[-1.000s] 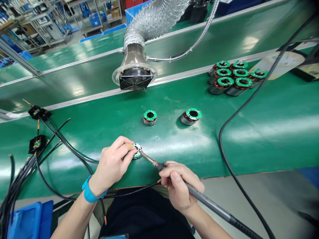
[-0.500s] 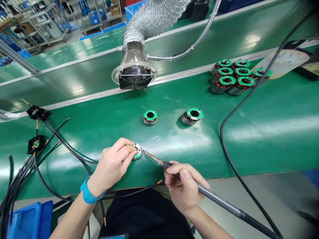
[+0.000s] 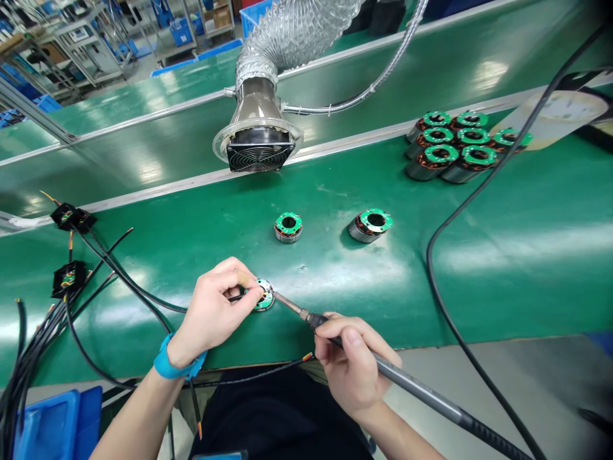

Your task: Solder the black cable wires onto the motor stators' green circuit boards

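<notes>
A motor stator with a round circuit board (image 3: 265, 301) lies on the green bench near its front edge, partly covered by fingers. My left hand (image 3: 218, 303) is closed in a pinch on the end of a black cable (image 3: 235, 298), right at the board; its wire tips are too small to make out. In my right hand (image 3: 357, 364) is a soldering iron (image 3: 412, 386), gripped like a pen. The iron's tip touches or nearly touches the board's right edge. Beyond the hands stand a short stator (image 3: 288, 235) and a taller stator (image 3: 366, 230), both with green ring boards.
Several stators (image 3: 431, 169) cluster at the back right. A fume extractor (image 3: 261, 156) hangs over the bench's back edge. Black cables (image 3: 48, 326) and open black housings (image 3: 69, 279) lie at left. The iron's cord (image 3: 435, 281) loops at right. Blue bins (image 3: 45, 421) stand below left.
My left hand's fingers have shifted slightly and opened up the view of the cable between them. The iron stays at the board's right edge. The camera view has moved a little.
</notes>
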Demonstrator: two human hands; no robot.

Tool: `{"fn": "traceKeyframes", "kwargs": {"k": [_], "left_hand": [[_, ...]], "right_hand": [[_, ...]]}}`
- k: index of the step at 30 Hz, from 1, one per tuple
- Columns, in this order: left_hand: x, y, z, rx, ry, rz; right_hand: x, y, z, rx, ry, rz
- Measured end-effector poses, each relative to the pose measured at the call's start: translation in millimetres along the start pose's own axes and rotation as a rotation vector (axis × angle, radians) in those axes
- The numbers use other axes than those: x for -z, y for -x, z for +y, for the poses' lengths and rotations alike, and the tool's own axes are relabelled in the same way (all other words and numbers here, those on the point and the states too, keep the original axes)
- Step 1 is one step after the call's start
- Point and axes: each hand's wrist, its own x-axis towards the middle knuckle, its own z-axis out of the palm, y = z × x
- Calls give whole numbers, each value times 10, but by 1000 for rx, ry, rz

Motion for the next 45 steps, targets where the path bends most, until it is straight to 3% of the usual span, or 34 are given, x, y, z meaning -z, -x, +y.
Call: {"fn": "traceKeyframes", "kwargs": {"k": [13,19,26,35,45], "left_hand": [[-4,2,8,-2,-29,-26],[-47,-6,49,55,-21,30],[-99,9,26,15,-42,91],[-204,71,43,-47,-87,202],[-220,84,50,-49,-129,210]], "right_hand": [[-19,-19,-25,50,25,26],[-10,1,-5,8,-10,17],[-1,0,-6,-17,27,-49],[-39,-50,-16,252,146,-125],[-16,-2,-8,27,-5,4]]}}
